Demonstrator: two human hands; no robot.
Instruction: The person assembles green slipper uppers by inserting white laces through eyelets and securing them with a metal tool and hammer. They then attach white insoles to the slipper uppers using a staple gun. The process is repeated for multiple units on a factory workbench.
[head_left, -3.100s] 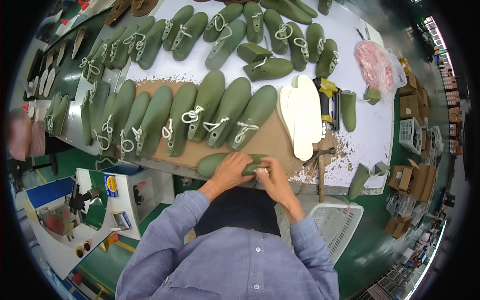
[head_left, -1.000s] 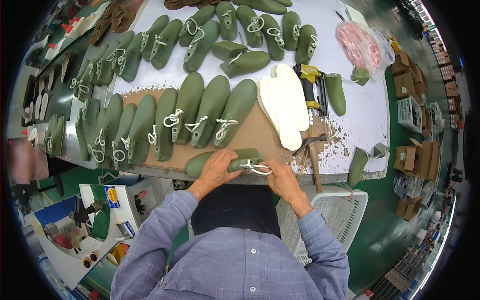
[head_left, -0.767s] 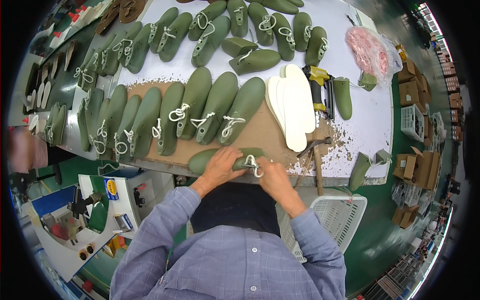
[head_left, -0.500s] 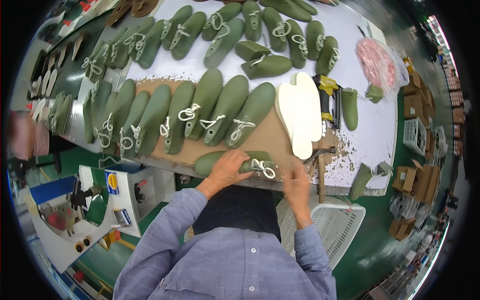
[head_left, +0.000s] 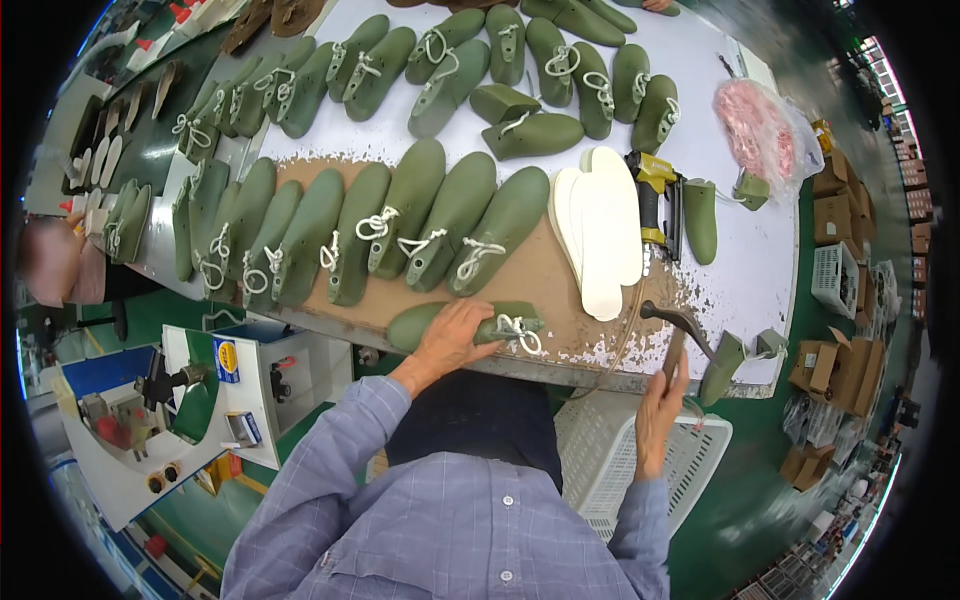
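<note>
A green shoe last lies on its side at the table's near edge, a white cord loop at its right end. My left hand is closed over its middle and holds it against the table. My right hand, to the right beyond the table's front edge, grips the wooden handle of a hammer. The hammer's dark curved head is raised over the table's right part. Behind the held last stands a row of corded green lasts. White insoles lie stacked to their right.
A yellow-and-black nail gun lies beside the insoles. More lasts cover the table's far side. A bag of pink material sits at the right. Below the edge stands a white plastic basket. Another person's hand shows at the far edge.
My right hand has taken up the hammer from the table and moved right with it. My left hand stays on the last. Another person's hand has appeared at the far edge.
</note>
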